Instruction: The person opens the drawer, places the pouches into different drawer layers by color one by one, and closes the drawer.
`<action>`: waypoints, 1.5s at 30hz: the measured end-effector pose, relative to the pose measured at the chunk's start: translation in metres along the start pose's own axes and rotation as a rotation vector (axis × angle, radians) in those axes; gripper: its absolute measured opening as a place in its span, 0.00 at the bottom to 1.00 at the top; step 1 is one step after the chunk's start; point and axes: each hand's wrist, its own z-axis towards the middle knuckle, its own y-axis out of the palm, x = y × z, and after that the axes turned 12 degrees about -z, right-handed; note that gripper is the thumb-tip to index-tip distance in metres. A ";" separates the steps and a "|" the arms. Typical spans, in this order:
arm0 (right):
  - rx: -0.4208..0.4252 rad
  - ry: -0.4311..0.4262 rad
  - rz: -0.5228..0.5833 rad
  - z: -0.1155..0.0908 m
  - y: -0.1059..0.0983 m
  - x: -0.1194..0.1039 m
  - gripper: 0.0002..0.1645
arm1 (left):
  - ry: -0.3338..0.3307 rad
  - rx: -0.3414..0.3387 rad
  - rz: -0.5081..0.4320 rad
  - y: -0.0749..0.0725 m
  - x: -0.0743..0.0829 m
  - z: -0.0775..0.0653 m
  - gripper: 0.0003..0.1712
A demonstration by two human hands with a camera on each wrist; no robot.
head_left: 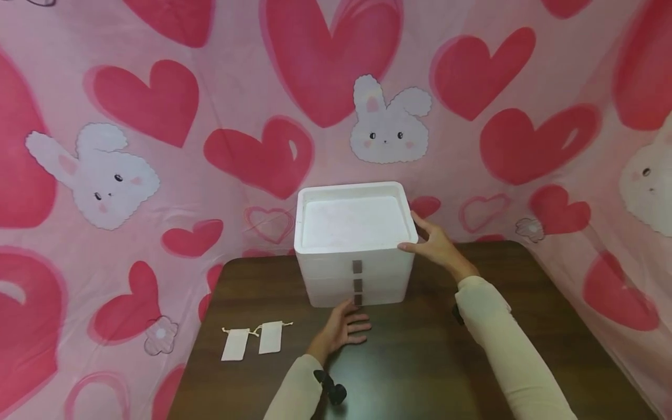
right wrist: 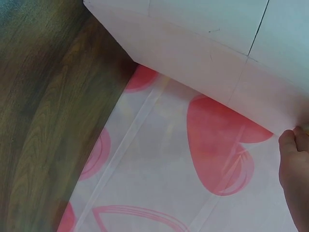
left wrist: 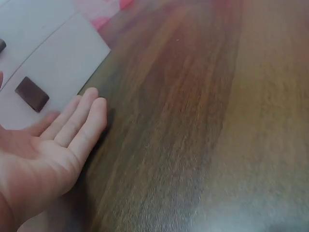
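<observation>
A white storage box with small drawers (head_left: 326,274) stands at the table's far edge, three brown tabs in a column down its front. My right hand (head_left: 433,242) grips its top right corner, thumb on the front of the rim and fingers along the side. Low at the front, my left hand (head_left: 343,329) is held with fingers extended, just below the lowest tab (head_left: 358,300). In the left wrist view those straight fingers (left wrist: 82,121) lie beside the drawer front, near a brown tab (left wrist: 32,94). Only part of the right hand (right wrist: 295,159) shows in the right wrist view, at the box's edge.
Two small white drawstring pouches, one left (head_left: 235,345) and one right (head_left: 270,338), lie on the dark wooden table (head_left: 409,373) left of the box. Behind the table hangs a pink cloth (head_left: 325,157) with hearts and rabbits. The box top has a raised rim (head_left: 349,188).
</observation>
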 end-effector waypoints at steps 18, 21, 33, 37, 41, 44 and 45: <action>0.002 -0.001 0.009 0.002 -0.001 0.002 0.61 | 0.046 0.173 -0.065 0.018 -0.007 0.018 0.35; 0.007 0.001 -0.001 0.002 -0.002 0.002 0.60 | 0.054 0.169 -0.079 0.020 -0.007 0.018 0.33; 0.007 0.000 -0.002 -0.001 0.001 0.000 0.60 | 0.079 0.110 -0.105 0.023 -0.006 0.023 0.33; 0.009 -0.003 -0.005 -0.001 0.001 -0.001 0.60 | 0.078 0.105 -0.117 0.023 -0.005 0.022 0.29; 0.008 -0.002 -0.001 -0.001 0.002 -0.001 0.60 | 0.085 0.093 -0.136 0.025 -0.004 0.020 0.27; 0.006 -0.004 0.012 -0.001 0.003 -0.001 0.60 | 0.078 0.095 -0.161 0.026 -0.004 0.019 0.26; 0.006 -0.003 0.020 -0.001 0.003 0.000 0.60 | 0.076 0.097 -0.169 0.026 -0.004 0.019 0.25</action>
